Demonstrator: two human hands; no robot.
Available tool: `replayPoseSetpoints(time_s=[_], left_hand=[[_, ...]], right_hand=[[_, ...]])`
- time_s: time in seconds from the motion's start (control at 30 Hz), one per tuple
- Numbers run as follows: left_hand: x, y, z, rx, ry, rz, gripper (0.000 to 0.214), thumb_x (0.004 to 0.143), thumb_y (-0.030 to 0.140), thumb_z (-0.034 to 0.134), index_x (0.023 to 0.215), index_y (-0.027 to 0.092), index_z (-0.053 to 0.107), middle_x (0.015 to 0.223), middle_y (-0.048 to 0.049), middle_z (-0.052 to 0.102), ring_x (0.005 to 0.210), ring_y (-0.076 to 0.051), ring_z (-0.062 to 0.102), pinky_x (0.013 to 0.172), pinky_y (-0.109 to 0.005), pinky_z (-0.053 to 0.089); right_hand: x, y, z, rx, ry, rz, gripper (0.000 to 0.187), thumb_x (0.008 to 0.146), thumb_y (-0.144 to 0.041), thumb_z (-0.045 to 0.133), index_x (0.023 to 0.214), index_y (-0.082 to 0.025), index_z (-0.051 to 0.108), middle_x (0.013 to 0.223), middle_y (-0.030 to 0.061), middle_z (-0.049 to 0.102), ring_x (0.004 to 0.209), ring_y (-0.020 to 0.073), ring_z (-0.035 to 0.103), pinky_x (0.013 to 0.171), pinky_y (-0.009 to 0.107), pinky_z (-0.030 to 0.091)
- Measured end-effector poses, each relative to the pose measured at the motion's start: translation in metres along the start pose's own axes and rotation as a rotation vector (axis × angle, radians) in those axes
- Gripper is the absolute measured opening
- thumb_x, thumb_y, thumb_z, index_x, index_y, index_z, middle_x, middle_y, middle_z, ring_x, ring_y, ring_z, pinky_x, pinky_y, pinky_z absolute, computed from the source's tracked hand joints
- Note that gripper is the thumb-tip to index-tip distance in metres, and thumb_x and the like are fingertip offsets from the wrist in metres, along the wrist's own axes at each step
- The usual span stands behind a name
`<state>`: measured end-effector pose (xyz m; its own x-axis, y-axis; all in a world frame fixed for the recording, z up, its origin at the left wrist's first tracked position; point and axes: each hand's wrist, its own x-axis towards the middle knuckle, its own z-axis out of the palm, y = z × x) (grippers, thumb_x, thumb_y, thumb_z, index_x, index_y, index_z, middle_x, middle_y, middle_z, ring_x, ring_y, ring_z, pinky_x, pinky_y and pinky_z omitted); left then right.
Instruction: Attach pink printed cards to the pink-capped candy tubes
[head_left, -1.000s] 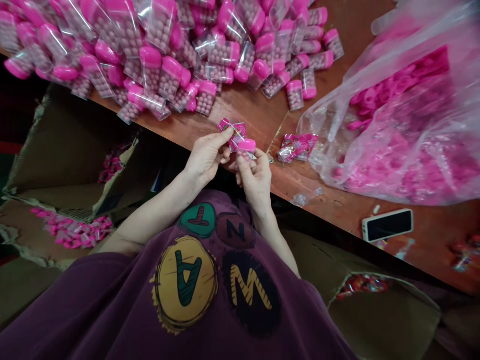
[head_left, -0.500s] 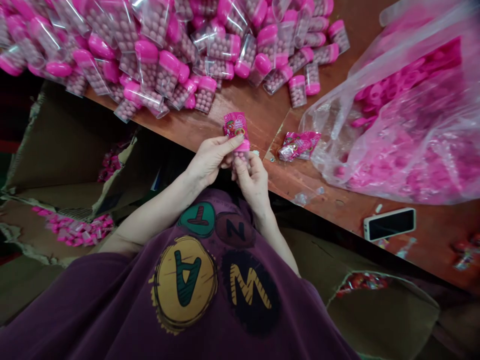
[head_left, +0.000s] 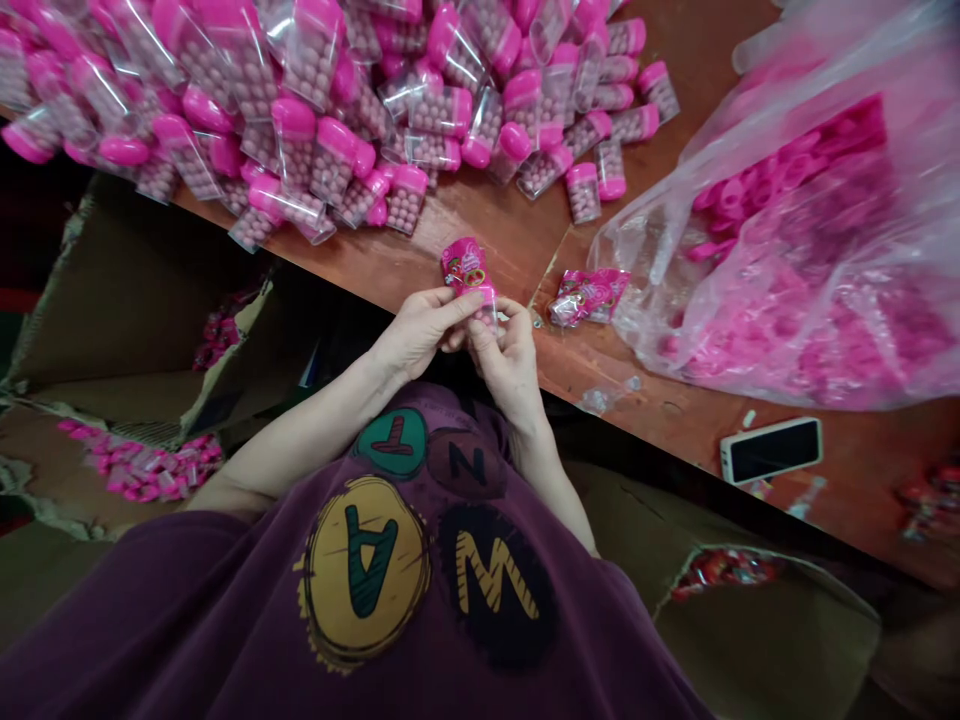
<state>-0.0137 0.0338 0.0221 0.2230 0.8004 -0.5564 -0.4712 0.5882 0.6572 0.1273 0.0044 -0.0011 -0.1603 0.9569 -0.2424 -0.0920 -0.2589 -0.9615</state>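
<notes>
Both hands meet in front of my body on a small clear candy jar (head_left: 487,314) with a pink cap and pink candy balls inside. My left hand (head_left: 421,330) is closed on it, its thumb lying across the cap area. From the other side my right hand (head_left: 511,355) grips the clear body, with thumb and fingers bent round it. A printed pink packet (head_left: 464,262) sticks up beyond the cap, against the jar; how it is fixed there is hidden by the fingers. Another printed packet (head_left: 589,296) lies on the table to the right.
Many similar jars (head_left: 405,200) are heaped at the table's far side. A large plastic bag (head_left: 817,330) of pink parts stands right, with a phone (head_left: 772,450) nearer me. Open cardboard boxes (head_left: 127,300) stand below the table's edge (head_left: 360,290), at left and lower right.
The jar and packet are tilted slightly more to the left, and the left thumb sits lower on them. The view has shifted a little. Both hands keep their hold.
</notes>
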Motion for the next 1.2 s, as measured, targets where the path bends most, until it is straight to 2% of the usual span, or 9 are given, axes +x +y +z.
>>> replayPoseSetpoints(time_s=[0.2,0.3,0.37,0.43,0.57,0.7,0.87,0.97,1.2], left_hand=[[-0.004,0.008,0.001,0.029,0.039,-0.023,0.043,0.092,0.043,0.085,0.071,0.013,0.062,0.055,0.0047,0.055,0.041,-0.001,0.040,0.044,-0.018,0.026],[-0.002,0.009,0.005,-0.022,0.039,-0.011,0.042,0.093,0.043,0.084,0.073,0.013,0.062,0.058,0.0045,0.058,0.042,0.000,0.039,0.045,-0.018,0.028],[-0.001,0.007,0.005,-0.048,0.019,0.020,0.038,0.091,0.040,0.086,0.076,0.012,0.065,0.061,0.0034,0.062,0.044,0.000,0.041,0.046,-0.017,0.028],[-0.002,0.004,0.005,-0.048,-0.008,0.045,0.035,0.090,0.038,0.087,0.078,0.012,0.067,0.064,0.0025,0.064,0.044,0.000,0.041,0.045,-0.017,0.028],[-0.004,-0.001,0.002,-0.041,-0.076,0.035,0.034,0.095,0.038,0.082,0.080,0.010,0.070,0.062,0.0020,0.062,0.043,-0.001,0.044,0.043,-0.018,0.027],[-0.003,0.003,-0.002,-0.011,-0.051,0.012,0.033,0.098,0.035,0.077,0.078,0.011,0.069,0.062,0.0003,0.064,0.043,-0.003,0.049,0.044,-0.018,0.031],[-0.004,0.007,-0.003,0.032,-0.074,0.017,0.041,0.102,0.036,0.073,0.069,0.012,0.065,0.053,-0.0010,0.062,0.040,-0.005,0.050,0.043,-0.018,0.033],[-0.006,0.003,0.001,0.041,-0.054,-0.013,0.042,0.098,0.037,0.078,0.067,0.012,0.063,0.050,0.0018,0.058,0.037,-0.004,0.047,0.042,-0.018,0.035],[-0.011,-0.001,0.006,0.049,-0.058,-0.027,0.039,0.098,0.032,0.078,0.069,0.012,0.062,0.053,0.0025,0.059,0.038,-0.004,0.051,0.041,-0.016,0.037]], right_hand=[[-0.001,-0.003,-0.006,-0.382,0.054,-0.098,0.047,0.097,-0.061,0.070,0.125,-0.027,0.052,0.092,-0.0006,0.074,0.080,0.0162,0.072,0.076,0.035,0.058],[-0.004,-0.009,-0.005,-0.452,0.078,-0.134,0.048,0.097,-0.061,0.070,0.126,-0.027,0.054,0.099,0.0021,0.076,0.084,0.0183,0.075,0.077,0.036,0.058],[-0.005,-0.012,-0.003,-0.383,0.080,-0.120,0.049,0.095,-0.062,0.072,0.124,-0.027,0.055,0.097,0.0008,0.075,0.081,0.0165,0.073,0.073,0.034,0.057],[-0.004,-0.013,-0.002,-0.218,0.047,-0.069,0.047,0.094,-0.063,0.074,0.118,-0.027,0.054,0.083,-0.0045,0.070,0.068,0.0122,0.066,0.065,0.028,0.053],[0.000,-0.015,-0.001,0.065,-0.017,0.076,0.047,0.091,-0.060,0.079,0.106,-0.027,0.049,0.065,-0.0114,0.058,0.048,0.0063,0.047,0.046,0.020,0.035],[0.000,-0.016,0.002,0.196,-0.004,0.138,0.051,0.089,-0.060,0.081,0.111,-0.029,0.046,0.062,-0.0124,0.059,0.043,0.0067,0.041,0.037,0.018,0.024],[-0.005,-0.012,0.004,0.228,-0.069,0.051,0.050,0.093,-0.054,0.080,0.122,-0.030,0.047,0.073,-0.0100,0.066,0.045,0.0064,0.046,0.045,0.022,0.043],[-0.001,-0.006,0.003,0.257,-0.039,0.024,0.049,0.093,-0.055,0.079,0.116,-0.031,0.043,0.069,-0.0123,0.064,0.043,0.0065,0.045,0.044,0.022,0.042],[0.001,0.002,-0.004,0.342,-0.101,0.086,0.059,0.091,-0.054,0.081,0.132,-0.030,0.046,0.073,-0.0107,0.068,0.046,0.0073,0.049,0.048,0.024,0.048]])
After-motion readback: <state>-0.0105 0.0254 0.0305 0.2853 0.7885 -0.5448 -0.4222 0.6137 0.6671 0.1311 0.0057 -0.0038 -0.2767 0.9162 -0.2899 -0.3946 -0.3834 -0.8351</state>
